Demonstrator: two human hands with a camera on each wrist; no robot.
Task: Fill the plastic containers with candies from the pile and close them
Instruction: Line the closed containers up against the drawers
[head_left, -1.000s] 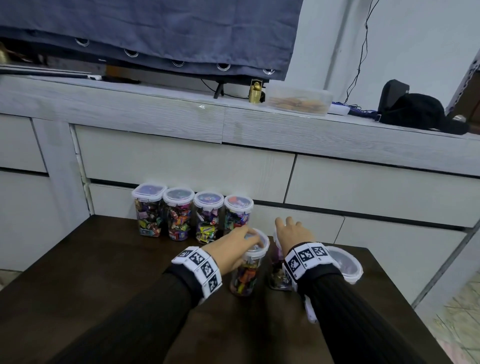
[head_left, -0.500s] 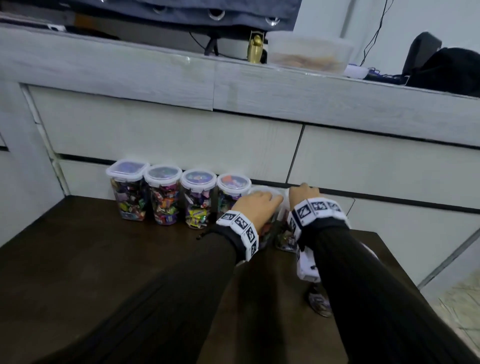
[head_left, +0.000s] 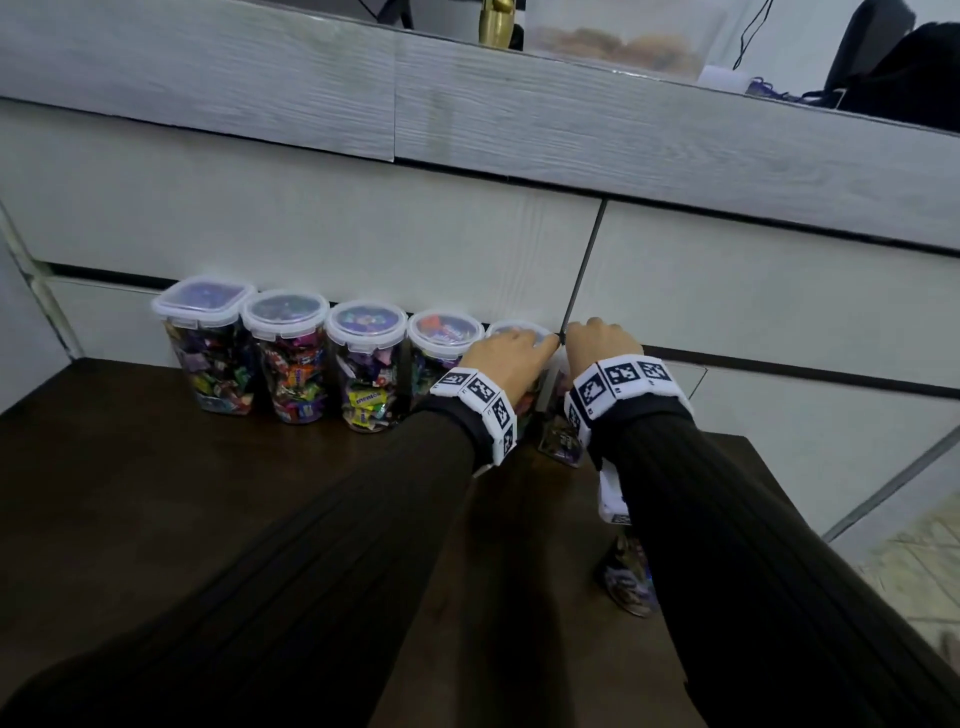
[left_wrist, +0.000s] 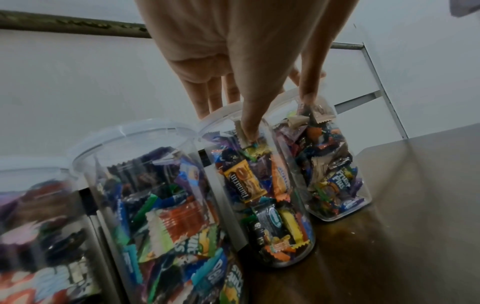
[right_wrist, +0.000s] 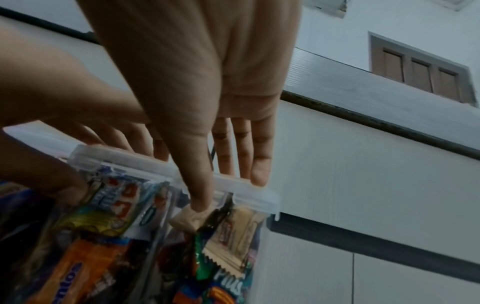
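Note:
Four lidded clear containers (head_left: 291, 358) full of wrapped candies stand in a row at the back of the dark table (head_left: 156, 493). My left hand (head_left: 511, 358) grips a fifth, round candy-filled container (left_wrist: 262, 195) from above, fingers over its lid and thumb down its front. Beside it my right hand (head_left: 602, 340) holds a sixth filled container (right_wrist: 228, 236) the same way, fingers on the lid (right_wrist: 244, 186), thumb on the side. Both containers stand on the table at the right end of the row. In the head view the hands mostly hide them.
Another candy-filled container (head_left: 628, 577) stands nearer me, partly under my right forearm. White cabinet drawers (head_left: 363, 234) rise directly behind the row. A clear box (head_left: 618, 41) and a black bag (head_left: 904, 67) sit on the ledge above. The table's right edge (head_left: 779, 493) lies close to my right arm.
Both hands have moved away from me with their containers, from mid-table to the back, beside the row of four. The head camera has dropped lower and come closer.

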